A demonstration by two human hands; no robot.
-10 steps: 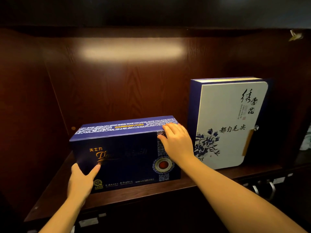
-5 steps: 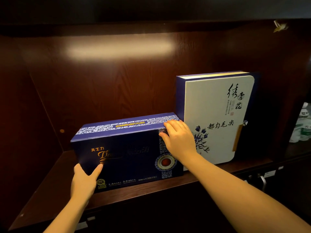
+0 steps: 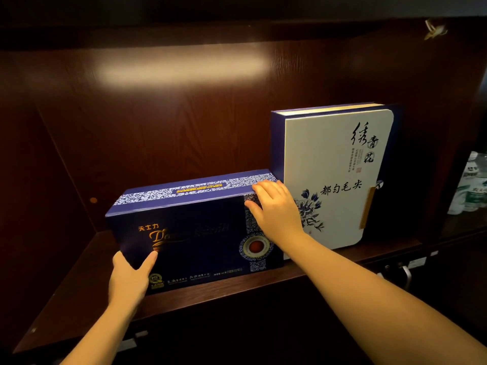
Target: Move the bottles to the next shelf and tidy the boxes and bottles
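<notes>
Navy box (image 3: 189,233) with gold lettering lies at lower centre, long axis left-right, front facing us. Our left hand (image 3: 129,277) grips its lower-left corner, our right hand (image 3: 276,206) its upper-right.

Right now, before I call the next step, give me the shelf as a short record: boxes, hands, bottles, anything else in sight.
dark blue box: stands on its long edge at the front of the wooden shelf
white box: upright, right of the dark blue box and taller
gap between boxes: none visible at the top corner
left hand: grips the dark blue box's lower left corner, thumb on its front
right hand: fingers curled over the box's upper right corner
bottles: in the next compartment to the right, partly cut off
</notes>
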